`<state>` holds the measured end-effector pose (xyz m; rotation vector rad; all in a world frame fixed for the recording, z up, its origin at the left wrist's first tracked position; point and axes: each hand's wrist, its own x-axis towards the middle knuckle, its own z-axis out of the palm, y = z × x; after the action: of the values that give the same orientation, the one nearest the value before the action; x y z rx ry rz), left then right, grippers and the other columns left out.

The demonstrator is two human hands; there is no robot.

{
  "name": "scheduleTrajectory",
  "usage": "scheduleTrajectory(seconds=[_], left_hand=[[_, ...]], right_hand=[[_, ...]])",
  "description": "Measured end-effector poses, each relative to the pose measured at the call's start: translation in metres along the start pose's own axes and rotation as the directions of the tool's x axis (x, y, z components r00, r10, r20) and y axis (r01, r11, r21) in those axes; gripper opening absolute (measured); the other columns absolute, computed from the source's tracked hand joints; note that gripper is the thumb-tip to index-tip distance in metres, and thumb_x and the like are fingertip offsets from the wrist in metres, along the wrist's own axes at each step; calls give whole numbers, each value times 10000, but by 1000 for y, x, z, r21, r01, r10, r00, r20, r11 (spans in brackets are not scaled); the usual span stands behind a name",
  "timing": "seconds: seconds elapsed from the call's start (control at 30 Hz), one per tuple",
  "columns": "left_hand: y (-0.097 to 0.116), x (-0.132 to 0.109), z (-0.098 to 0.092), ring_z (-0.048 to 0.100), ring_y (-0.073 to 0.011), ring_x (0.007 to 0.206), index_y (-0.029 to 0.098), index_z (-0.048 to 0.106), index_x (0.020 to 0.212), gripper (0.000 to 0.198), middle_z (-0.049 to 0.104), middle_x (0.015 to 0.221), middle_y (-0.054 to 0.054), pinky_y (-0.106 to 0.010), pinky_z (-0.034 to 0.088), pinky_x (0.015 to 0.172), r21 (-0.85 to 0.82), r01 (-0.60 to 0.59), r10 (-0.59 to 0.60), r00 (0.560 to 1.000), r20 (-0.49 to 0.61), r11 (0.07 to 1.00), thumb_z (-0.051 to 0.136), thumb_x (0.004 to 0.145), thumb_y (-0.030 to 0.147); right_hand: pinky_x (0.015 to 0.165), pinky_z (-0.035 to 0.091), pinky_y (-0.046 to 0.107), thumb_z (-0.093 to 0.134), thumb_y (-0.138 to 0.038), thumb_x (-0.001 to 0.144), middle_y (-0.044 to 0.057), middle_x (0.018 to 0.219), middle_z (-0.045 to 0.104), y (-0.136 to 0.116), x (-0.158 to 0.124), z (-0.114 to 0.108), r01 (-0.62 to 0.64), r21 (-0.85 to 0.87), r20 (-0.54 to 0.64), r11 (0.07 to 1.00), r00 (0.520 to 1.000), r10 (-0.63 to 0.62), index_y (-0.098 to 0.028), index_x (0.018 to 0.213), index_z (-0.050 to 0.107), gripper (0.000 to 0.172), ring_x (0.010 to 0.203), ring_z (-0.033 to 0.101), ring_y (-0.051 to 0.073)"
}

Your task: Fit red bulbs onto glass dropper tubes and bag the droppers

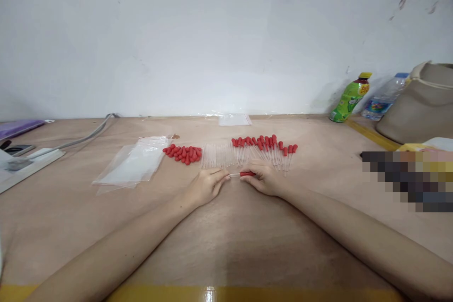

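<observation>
My left hand (211,184) pinches a thin clear glass tube (234,175), which lies level between my two hands. At its right end sits a red rubber bulb (247,174), gripped between the fingers and thumb of my right hand (264,177). Behind my left hand are a row of loose clear tubes (217,155) and, farther left, a pile of red rubber bulbs (182,154). Just beyond my right hand lie several droppers (268,147), each a clear tube capped with a red bulb at its far end. My fingers partly hide the held pieces.
Clear plastic bags (132,163) lie to the left, and another small bag (234,119) is near the wall. A power strip (33,165) with a grey cable is far left. At the right stand a green bottle (350,99), a water bottle (384,99) and a beige bin (417,108).
</observation>
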<state>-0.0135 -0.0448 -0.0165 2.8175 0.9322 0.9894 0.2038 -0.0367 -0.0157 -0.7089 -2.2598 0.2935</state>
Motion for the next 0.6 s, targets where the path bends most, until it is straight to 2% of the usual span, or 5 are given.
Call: scheduleTrajectory(seconds=[0.2,0.43,0.53,0.6], left_hand=[[3,2,0,562,-126,640,135,602,952,220,615,731,-51,-226,454,591,1,-1,1,1000,18,1000,414,869,213],[3,2,2,553,-121,619,140,607,955,223,611,717,-46,-221,446,580,2,9,-9,1000,15,1000,415,867,210],[2,3,2,555,-116,619,144,612,951,223,614,721,-42,-215,447,582,-35,26,-26,1000,-9,999,416,868,214],[3,4,2,557,-109,619,151,608,970,229,620,742,-40,-210,446,586,-73,49,-51,998,-30,996,415,872,222]], right_hand=[[668,439,268,489,-250,816,41,762,590,-2,2,1,-6,-16,47,1000,999,7,-172,852,589,132,724,530,136],[672,442,271,489,-248,816,43,758,590,-4,4,2,8,-5,44,1000,999,-8,-174,850,592,131,729,538,139],[680,447,272,508,-247,804,41,781,612,-3,6,1,-24,57,20,998,1000,23,-182,848,604,123,740,557,139],[689,453,270,532,-262,791,36,811,627,-3,6,1,-87,141,-3,986,996,88,-193,860,610,125,753,572,137]])
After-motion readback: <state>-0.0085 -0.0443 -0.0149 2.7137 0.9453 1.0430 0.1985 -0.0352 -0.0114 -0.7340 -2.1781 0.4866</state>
